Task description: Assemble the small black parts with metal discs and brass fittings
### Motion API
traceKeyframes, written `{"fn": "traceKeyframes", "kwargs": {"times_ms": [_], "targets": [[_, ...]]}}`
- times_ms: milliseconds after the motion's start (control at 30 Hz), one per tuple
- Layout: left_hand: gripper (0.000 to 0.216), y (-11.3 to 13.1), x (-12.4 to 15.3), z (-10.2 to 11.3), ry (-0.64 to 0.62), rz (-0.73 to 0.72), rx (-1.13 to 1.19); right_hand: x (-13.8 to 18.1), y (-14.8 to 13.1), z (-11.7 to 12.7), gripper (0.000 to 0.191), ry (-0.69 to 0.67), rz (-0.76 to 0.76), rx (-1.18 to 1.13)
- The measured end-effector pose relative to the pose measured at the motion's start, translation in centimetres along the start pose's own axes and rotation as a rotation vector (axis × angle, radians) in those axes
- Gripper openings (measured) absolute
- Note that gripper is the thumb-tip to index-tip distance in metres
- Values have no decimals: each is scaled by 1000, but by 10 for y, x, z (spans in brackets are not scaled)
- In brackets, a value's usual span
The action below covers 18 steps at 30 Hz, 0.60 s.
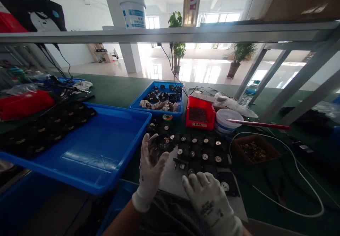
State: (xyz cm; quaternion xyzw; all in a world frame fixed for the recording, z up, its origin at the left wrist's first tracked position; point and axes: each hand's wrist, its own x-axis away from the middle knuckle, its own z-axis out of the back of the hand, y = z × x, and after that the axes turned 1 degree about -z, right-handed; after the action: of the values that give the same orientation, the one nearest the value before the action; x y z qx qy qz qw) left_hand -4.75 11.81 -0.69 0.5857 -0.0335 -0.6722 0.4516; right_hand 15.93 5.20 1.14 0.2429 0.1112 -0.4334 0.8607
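My left hand (151, 170), in a white glove, is raised with thumb and fingers apart beside a black part with brassy pieces (166, 141); whether it touches that part is hard to see. Lower right, my right hand (209, 197), also gloved, is palm down with its thumb out to the side. Its fingertips are partly hidden, and nothing shows in its grasp. Rows of black square parts with silver round discs (204, 156) lie just beyond it. Between the hands, a small black piece with a metal shaft (180, 163) lies on a pale sheet (168, 179).
A large blue tray (106, 179) stands left, partly covered by black parts (45, 130). Behind are a smaller blue tray (132, 105), a red bin of small pieces (200, 125) and a white tub (228, 117). A brown box of brassy pieces (252, 151) and pliers (277, 190) lie right.
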Motion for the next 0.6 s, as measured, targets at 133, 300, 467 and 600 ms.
{"fn": "traceKeyframes", "kwargs": {"times_ms": [133,300,467,600], "targets": [[77,5,38,21,40,99,-76,-27,-34,-11,27,-127,80,186],[77,4,60,39,68,126,-141,-50,-56,-29,13,-268,172,344],[74,-5,64,56,12,-116,-271,-54,-64,-52,22,-430,280,542],[73,-2,66,54,54,36,-146,-45,-62,-71,27,-471,342,701]]}}
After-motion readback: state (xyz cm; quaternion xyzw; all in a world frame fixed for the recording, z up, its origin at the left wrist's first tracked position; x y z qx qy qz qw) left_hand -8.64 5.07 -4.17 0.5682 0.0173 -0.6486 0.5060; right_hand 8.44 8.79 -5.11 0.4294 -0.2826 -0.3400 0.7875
